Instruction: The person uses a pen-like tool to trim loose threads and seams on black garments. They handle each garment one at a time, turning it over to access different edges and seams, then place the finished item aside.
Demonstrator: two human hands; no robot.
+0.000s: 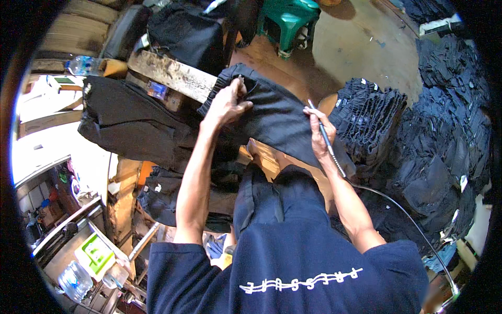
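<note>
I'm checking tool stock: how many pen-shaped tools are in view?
1: the pen-shaped tool in the right hand, its cord leading toward the lower right. Others may be hidden under the piled cloth.

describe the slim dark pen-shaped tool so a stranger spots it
Start at the big black cloth heap on the right. Left of it, past the stack of gathered dark garments, is the bare right hand. It holds the slim dark pen-shaped tool, set apart by its trailing silvery cable.

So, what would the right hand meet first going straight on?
The right hand would likely meet the black cloth garment first; beyond, the line runs toward the green plastic stool, depth unclear.
</note>
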